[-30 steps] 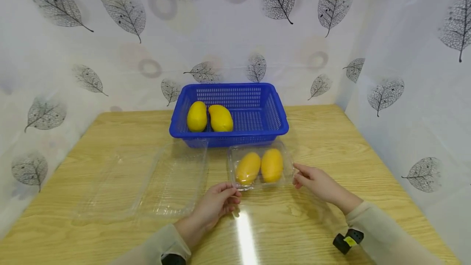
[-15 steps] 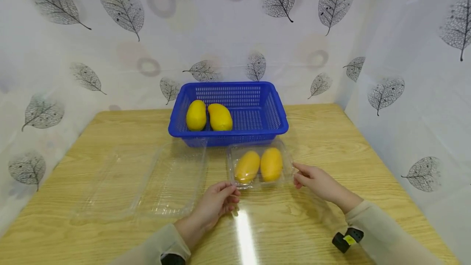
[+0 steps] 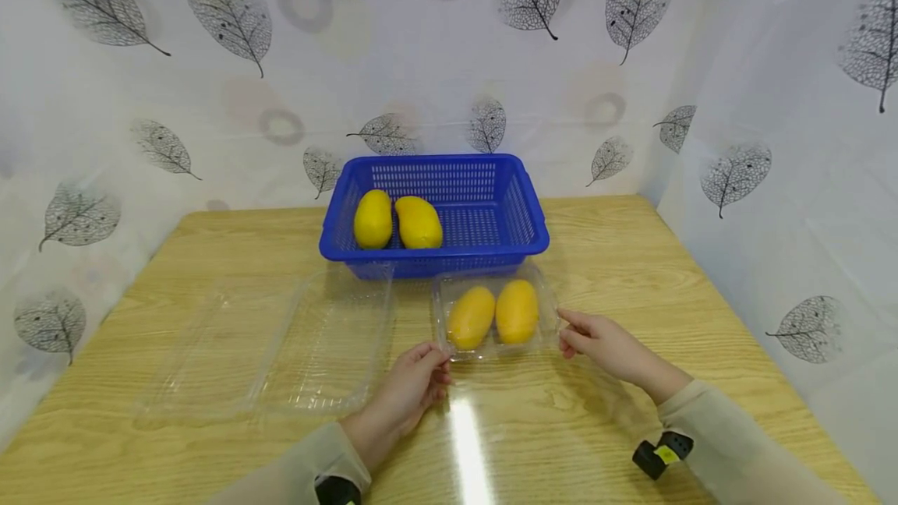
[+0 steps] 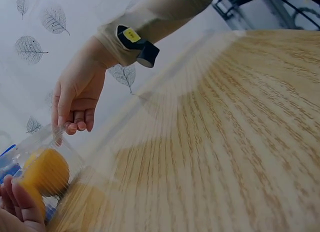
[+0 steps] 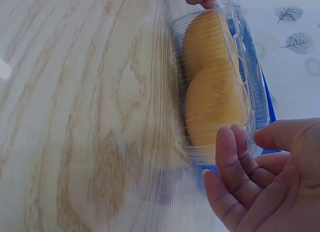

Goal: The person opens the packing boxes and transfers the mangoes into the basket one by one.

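Note:
Two yellow mangoes (image 3: 517,312) lie side by side inside a clear plastic clamshell box (image 3: 496,351), in front of the basket. The lid appears folded over them. At the box's front left corner my left hand (image 3: 410,384) pinches the rim between thumb and fingers. My right hand (image 3: 603,345) holds the right edge. In the right wrist view, the thumb of my right hand (image 5: 272,177) is on one side of the rim and fingers are on the other. The left wrist view shows part of the left hand (image 4: 20,207) beside the mangoes (image 4: 54,172).
Behind the box stands a blue plastic basket (image 3: 449,254) with two more mangoes (image 3: 419,223) in its left half. An opened clear clamshell (image 3: 316,380) lies flat on the wooden table (image 3: 603,443) to the left. Leaf-patterned curtains (image 3: 449,61) surround the table.
My left hand has shifted slightly at the box's front left corner. The right hand, the box and the mangoes stay nearly in place; the head view has tilted a little.

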`<state>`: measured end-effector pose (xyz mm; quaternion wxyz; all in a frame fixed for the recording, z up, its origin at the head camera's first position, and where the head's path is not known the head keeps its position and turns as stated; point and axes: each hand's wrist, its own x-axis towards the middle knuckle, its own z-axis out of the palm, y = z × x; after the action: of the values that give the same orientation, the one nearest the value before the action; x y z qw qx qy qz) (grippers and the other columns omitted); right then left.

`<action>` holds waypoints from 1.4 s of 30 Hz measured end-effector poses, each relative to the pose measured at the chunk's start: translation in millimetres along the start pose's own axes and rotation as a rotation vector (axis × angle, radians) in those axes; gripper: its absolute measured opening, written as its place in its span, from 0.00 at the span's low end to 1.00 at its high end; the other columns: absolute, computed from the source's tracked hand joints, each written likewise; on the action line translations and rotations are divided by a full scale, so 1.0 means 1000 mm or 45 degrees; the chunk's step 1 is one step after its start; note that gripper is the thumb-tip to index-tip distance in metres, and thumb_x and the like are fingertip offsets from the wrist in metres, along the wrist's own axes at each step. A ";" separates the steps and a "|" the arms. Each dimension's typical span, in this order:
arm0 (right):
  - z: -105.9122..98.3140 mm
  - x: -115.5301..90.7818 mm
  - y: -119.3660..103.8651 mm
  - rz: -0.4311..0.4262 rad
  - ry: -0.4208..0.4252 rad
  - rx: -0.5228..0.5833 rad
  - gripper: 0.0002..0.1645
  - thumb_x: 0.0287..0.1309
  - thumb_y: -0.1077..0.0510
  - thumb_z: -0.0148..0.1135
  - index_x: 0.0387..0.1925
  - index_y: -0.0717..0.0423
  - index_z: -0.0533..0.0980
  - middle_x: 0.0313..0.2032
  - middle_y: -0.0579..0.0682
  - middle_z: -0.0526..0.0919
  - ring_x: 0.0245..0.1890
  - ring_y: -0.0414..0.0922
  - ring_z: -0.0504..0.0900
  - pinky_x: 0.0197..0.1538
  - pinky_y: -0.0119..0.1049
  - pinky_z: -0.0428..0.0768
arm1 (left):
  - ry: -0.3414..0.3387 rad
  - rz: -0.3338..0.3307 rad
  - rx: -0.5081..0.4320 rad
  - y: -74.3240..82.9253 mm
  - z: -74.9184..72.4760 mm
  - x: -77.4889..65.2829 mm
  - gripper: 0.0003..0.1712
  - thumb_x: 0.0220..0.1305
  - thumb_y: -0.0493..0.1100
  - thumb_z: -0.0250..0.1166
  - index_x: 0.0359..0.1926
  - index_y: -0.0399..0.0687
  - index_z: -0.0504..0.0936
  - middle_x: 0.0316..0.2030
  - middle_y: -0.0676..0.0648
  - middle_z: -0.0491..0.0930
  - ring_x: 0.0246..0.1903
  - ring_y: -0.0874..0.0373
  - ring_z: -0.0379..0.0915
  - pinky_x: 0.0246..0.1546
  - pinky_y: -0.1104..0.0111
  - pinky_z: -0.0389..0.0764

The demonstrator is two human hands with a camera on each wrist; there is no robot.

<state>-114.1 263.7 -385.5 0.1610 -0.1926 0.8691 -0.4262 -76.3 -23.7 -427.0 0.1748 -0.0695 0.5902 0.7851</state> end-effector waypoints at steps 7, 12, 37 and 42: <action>-0.002 0.000 0.005 -0.011 -0.024 0.110 0.31 0.70 0.62 0.42 0.64 0.80 0.49 0.36 0.59 0.78 0.36 0.53 0.80 0.44 0.42 0.79 | -0.021 -0.014 -0.011 -0.001 -0.001 0.002 0.06 0.65 0.43 0.56 0.33 0.45 0.74 0.25 0.53 0.70 0.23 0.65 0.67 0.21 0.76 0.70; -0.003 0.000 0.011 -0.017 -0.068 0.241 0.30 0.69 0.65 0.40 0.64 0.80 0.47 0.41 0.63 0.78 0.39 0.56 0.79 0.45 0.42 0.79 | -0.053 -0.026 -0.006 0.000 -0.003 0.001 0.08 0.65 0.44 0.57 0.34 0.44 0.74 0.27 0.53 0.72 0.24 0.65 0.68 0.22 0.76 0.71; 0.005 0.001 0.030 0.189 -0.116 0.909 0.17 0.69 0.59 0.46 0.50 0.70 0.68 0.39 0.49 0.79 0.38 0.39 0.78 0.45 0.32 0.78 | -0.062 -0.005 0.019 0.004 -0.004 -0.001 0.05 0.66 0.40 0.54 0.38 0.42 0.73 0.29 0.51 0.72 0.25 0.64 0.68 0.22 0.75 0.71; 0.006 0.000 0.031 0.208 -0.087 0.990 0.20 0.69 0.59 0.45 0.53 0.72 0.66 0.40 0.48 0.80 0.38 0.39 0.79 0.45 0.32 0.78 | -0.056 -0.008 0.023 0.004 -0.005 -0.001 0.05 0.66 0.39 0.54 0.38 0.42 0.74 0.29 0.51 0.72 0.25 0.64 0.69 0.22 0.75 0.71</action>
<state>-117.8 277.2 -413.8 0.2842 -0.0616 0.6494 -0.7026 -77.3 -29.2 -424.2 0.1906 -0.0525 0.5929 0.7806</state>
